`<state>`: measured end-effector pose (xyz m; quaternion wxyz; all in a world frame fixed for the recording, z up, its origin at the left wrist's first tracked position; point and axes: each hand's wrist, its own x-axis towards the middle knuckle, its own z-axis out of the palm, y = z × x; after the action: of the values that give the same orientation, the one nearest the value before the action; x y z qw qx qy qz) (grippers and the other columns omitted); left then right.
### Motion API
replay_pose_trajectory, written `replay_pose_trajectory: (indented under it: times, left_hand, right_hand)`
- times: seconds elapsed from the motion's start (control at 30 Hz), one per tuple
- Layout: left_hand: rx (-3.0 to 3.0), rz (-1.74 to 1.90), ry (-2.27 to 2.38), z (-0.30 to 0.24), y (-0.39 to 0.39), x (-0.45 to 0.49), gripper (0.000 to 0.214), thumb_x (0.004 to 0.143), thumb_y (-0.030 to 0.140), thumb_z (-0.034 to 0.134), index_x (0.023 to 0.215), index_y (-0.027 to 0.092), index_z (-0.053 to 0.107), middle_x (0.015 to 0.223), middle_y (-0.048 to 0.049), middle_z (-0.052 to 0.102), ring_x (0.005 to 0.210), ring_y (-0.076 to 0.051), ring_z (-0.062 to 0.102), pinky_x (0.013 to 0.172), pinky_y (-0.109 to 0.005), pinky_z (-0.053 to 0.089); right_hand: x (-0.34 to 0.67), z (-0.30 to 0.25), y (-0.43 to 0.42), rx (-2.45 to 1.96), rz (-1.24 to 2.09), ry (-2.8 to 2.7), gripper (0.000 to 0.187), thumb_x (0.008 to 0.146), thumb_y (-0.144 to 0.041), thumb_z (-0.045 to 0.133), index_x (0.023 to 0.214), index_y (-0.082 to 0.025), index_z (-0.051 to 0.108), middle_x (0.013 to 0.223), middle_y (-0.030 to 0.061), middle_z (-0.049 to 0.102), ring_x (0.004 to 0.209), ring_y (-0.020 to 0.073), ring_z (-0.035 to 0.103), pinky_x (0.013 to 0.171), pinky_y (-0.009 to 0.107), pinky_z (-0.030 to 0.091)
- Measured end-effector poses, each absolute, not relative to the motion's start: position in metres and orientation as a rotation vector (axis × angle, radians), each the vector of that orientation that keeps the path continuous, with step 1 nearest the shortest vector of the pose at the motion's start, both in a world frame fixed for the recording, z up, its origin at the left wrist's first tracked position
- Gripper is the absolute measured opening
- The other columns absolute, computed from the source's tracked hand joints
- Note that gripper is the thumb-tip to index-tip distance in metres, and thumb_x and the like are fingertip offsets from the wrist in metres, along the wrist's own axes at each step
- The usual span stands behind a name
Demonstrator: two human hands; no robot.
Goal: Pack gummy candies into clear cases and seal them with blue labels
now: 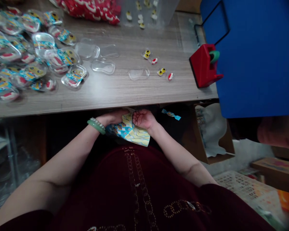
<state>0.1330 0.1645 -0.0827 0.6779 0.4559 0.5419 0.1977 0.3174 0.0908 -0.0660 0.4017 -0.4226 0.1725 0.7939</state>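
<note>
Below the table edge, my left hand (pixel 117 116) is closed on a sheet of printed labels (pixel 138 136), yellow and blue with small cartoon figures. My right hand (pixel 143 119) lies over the sheet's upper right part, palm partly up and fingers curled together. Whatever is between its fingertips is hidden. A loose blue-ended label strip (pixel 171 114) rests on the dark surface to the right. On the table above are an open clear plastic shell (pixel 138 74), yellow-and-black pieces (pixel 161 72) and a red-and-white piece (pixel 170 76).
Packed clear cases (pixel 39 70) are heaped on the table's left. A red bag (pixel 89 11) and a clear bin (pixel 163 12) stand behind. A red tape dispenser (pixel 204 67) sits by a blue panel (pixel 257 57). Below right is a cardboard box (pixel 195 138); another person's arm (pixel 276 134) shows nearby.
</note>
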Motion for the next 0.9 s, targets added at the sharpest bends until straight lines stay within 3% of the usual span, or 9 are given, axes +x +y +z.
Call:
replay_pose_trajectory:
  times: [0.1, 0.2, 0.3, 0.4, 0.47, 0.53, 0.67, 0.8, 0.9]
  left_hand:
    - [1.165, 0.232, 1.212, -0.079, 0.160, 0.138, 0.029, 0.069, -0.010, 0.054, 0.079, 0.013, 0.070, 0.070, -0.0040, 0.068, 0.085, -0.022, 0.066, 0.082, -0.025, 0.049]
    - [1.327, 0.162, 1.250, -0.071, 0.146, 0.141, 0.030, 0.067, -0.008, 0.060, 0.084, 0.013, 0.072, 0.089, -0.0093, 0.072, 0.103, -0.028, 0.064, 0.096, -0.032, 0.046]
    - [1.644, 0.177, 1.376, -0.056, 0.122, 0.141, 0.039, 0.077, 0.004, 0.065, 0.115, 0.013, 0.068, 0.126, -0.0168, 0.065, 0.130, -0.036, 0.047, 0.114, -0.049, 0.029]
    - [2.030, 0.179, 1.576, -0.042, 0.094, 0.138, 0.052, 0.092, 0.027, 0.058, 0.141, 0.009, 0.050, 0.149, -0.0253, 0.045, 0.142, -0.043, 0.030, 0.116, -0.063, 0.015]
    - [2.118, 0.121, 1.577, -0.042, 0.081, 0.132, 0.056, 0.094, 0.039, 0.055, 0.142, 0.011, 0.049, 0.151, -0.0257, 0.042, 0.142, -0.044, 0.031, 0.115, -0.065, 0.019]
    - [2.003, 0.060, 1.460, -0.049, 0.074, 0.125, 0.060, 0.090, 0.046, 0.060, 0.141, 0.015, 0.052, 0.149, -0.0221, 0.046, 0.138, -0.041, 0.040, 0.113, -0.059, 0.030]
    - [1.685, 0.070, 1.247, -0.073, 0.072, 0.116, 0.084, 0.077, 0.032, 0.072, 0.151, 0.013, 0.037, 0.143, -0.0184, 0.055, 0.124, -0.032, 0.058, 0.104, -0.042, 0.047]
    - [1.714, 0.075, 1.238, -0.083, 0.076, 0.118, 0.074, 0.076, 0.006, 0.054, 0.150, 0.007, 0.040, 0.137, -0.0187, 0.061, 0.122, -0.029, 0.060, 0.106, -0.038, 0.046]
    - [1.869, 0.065, 1.208, -0.085, 0.079, 0.117, 0.071, 0.079, -0.002, 0.041, 0.150, 0.008, 0.042, 0.149, -0.0187, 0.051, 0.136, -0.028, 0.049, 0.114, -0.039, 0.038]
  right_hand:
    - [0.315, -0.067, 0.089, -1.035, 1.932, 0.470, 0.006, 0.075, -0.013, 0.051, 0.073, -0.018, 0.053, 0.063, 0.0036, 0.062, 0.059, 0.0156, 0.058, 0.057, 0.026, 0.051]
    - [0.316, -0.075, 0.083, -0.985, 1.800, 0.476, 0.008, 0.077, -0.014, 0.050, 0.071, -0.020, 0.050, 0.063, 0.0020, 0.063, 0.061, 0.0154, 0.058, 0.059, 0.026, 0.051]
    - [0.315, -0.085, 0.075, -0.886, 1.725, 0.491, 0.009, 0.079, -0.014, 0.048, 0.072, -0.020, 0.049, 0.062, 0.0004, 0.062, 0.061, 0.0149, 0.058, 0.060, 0.027, 0.052]
    - [0.312, -0.090, 0.071, -0.736, 1.690, 0.509, 0.010, 0.079, -0.014, 0.045, 0.073, -0.020, 0.049, 0.061, -0.0005, 0.061, 0.058, 0.0138, 0.057, 0.061, 0.027, 0.052]
    - [0.310, -0.090, 0.070, -0.687, 1.682, 0.509, 0.011, 0.080, -0.014, 0.044, 0.071, -0.021, 0.048, 0.059, -0.0008, 0.059, 0.057, 0.0136, 0.056, 0.059, 0.027, 0.052]
    - [0.306, -0.089, 0.071, -0.678, 1.699, 0.502, 0.012, 0.081, -0.016, 0.045, 0.070, -0.021, 0.046, 0.058, -0.0014, 0.058, 0.056, 0.0138, 0.055, 0.058, 0.027, 0.052]
    - [0.297, -0.086, 0.071, -0.701, 1.804, 0.453, 0.013, 0.081, -0.018, 0.048, 0.069, -0.022, 0.044, 0.058, -0.0015, 0.058, 0.056, 0.0151, 0.056, 0.058, 0.030, 0.052]
    - [0.295, -0.086, 0.072, -0.761, 1.878, 0.409, 0.013, 0.081, -0.019, 0.048, 0.070, -0.022, 0.042, 0.058, -0.0008, 0.056, 0.056, 0.0163, 0.055, 0.056, 0.031, 0.052]
    - [0.302, -0.083, 0.073, -0.725, 1.827, 0.394, 0.013, 0.079, -0.018, 0.047, 0.069, -0.022, 0.040, 0.058, -0.0013, 0.053, 0.056, 0.0151, 0.053, 0.054, 0.029, 0.050]
